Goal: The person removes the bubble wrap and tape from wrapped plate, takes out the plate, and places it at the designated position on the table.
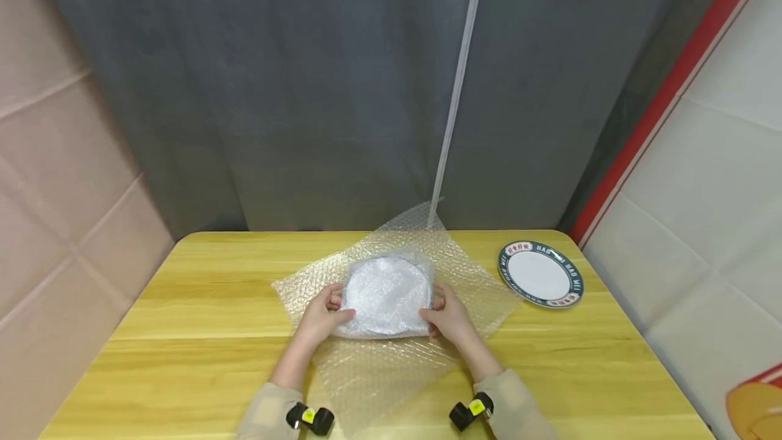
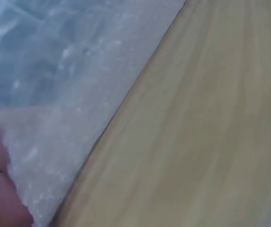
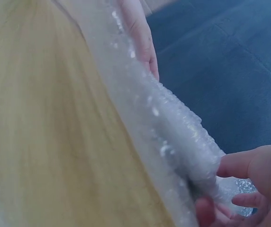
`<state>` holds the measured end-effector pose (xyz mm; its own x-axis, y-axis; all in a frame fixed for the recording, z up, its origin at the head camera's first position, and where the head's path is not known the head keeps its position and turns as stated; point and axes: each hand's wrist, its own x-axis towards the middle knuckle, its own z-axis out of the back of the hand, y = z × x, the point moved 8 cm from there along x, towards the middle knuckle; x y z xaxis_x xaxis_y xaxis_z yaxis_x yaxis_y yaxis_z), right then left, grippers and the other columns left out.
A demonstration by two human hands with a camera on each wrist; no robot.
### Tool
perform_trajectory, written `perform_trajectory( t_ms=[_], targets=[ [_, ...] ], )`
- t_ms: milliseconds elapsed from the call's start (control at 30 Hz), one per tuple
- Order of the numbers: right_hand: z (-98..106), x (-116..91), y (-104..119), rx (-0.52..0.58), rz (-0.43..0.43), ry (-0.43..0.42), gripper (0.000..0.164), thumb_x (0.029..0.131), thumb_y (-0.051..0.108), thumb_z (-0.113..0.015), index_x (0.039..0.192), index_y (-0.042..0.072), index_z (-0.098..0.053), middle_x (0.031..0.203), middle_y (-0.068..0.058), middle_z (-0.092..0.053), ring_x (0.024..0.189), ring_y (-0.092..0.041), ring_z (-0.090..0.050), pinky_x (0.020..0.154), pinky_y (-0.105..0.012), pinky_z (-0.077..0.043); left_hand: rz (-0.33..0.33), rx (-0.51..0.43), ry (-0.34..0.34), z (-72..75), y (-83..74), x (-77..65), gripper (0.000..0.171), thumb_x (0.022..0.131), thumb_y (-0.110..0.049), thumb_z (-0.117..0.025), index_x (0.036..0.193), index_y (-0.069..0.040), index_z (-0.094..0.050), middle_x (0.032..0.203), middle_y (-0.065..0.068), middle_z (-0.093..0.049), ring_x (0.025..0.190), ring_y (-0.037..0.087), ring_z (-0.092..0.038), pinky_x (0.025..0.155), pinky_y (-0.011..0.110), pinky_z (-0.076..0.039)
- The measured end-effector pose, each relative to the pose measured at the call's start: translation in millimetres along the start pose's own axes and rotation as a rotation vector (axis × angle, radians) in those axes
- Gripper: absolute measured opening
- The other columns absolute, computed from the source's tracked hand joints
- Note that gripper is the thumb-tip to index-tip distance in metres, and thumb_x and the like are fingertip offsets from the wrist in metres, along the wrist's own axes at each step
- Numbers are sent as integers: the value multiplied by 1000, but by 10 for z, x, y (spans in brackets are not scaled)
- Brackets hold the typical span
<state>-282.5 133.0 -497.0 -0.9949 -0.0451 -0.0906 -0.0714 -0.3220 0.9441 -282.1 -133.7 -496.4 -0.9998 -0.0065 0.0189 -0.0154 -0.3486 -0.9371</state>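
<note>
A flat, round-looking bundle in bubble wrap [image 1: 387, 294] is held between my two hands above the middle of the table. My left hand [image 1: 320, 318] grips its left edge, thumb on top and fingers curled at the side. At the right edge, my right hand [image 1: 451, 318] pinches it the same way; the right wrist view shows that thumb [image 3: 242, 163] against the wrap. The layers veil what lies inside. Beneath the bundle, a larger sheet of bubble wrap [image 1: 391, 375] lies spread out cornerwise.
A white plate [image 1: 540, 276] with a dark green lettered rim lies toward the table's back right. The yellow wood-grain table [image 1: 183, 331] meets a grey curtain [image 1: 305, 100] behind, with pale panels on both sides.
</note>
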Motion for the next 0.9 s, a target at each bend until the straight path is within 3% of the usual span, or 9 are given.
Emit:
perform_trajectory(
  t_ms=[100,233,567,900],
  targets=[
    [43,18,66,-99,51,-27,69,78,2,-73,138,-5,-40,99,-20,-55,73,-27,-60,63,-42,-55,-3,2,-2,-1,7,-4,61,74,-2,-77,130,6,-51,89,9,-57,87,22,-53,80,33,-46],
    [84,52,183,-213,127,-69,67,75,4,-74,133,-9,-45,108,-23,-55,96,-35,-54,85,-50,-48,-10,3,-6,0,8,-4,63,74,-1,-77,131,4,-51,88,9,-56,86,22,-52,79,33,-47],
    [113,108,510,-215,228,-101,44,83,5,-69,123,-7,-56,111,-22,-59,102,-36,-55,90,-49,-46,-33,16,10,-29,-7,-7,62,75,-2,-76,132,4,-51,95,10,-53,85,21,-48,76,30,-44],
    [62,257,678,-185,226,-90,39,85,6,-67,119,-9,-58,108,-21,-64,98,-35,-60,85,-44,-50,-50,5,16,-33,-22,-9,64,75,-2,-76,133,3,-50,96,11,-54,85,22,-48,76,31,-43]
  ],
)
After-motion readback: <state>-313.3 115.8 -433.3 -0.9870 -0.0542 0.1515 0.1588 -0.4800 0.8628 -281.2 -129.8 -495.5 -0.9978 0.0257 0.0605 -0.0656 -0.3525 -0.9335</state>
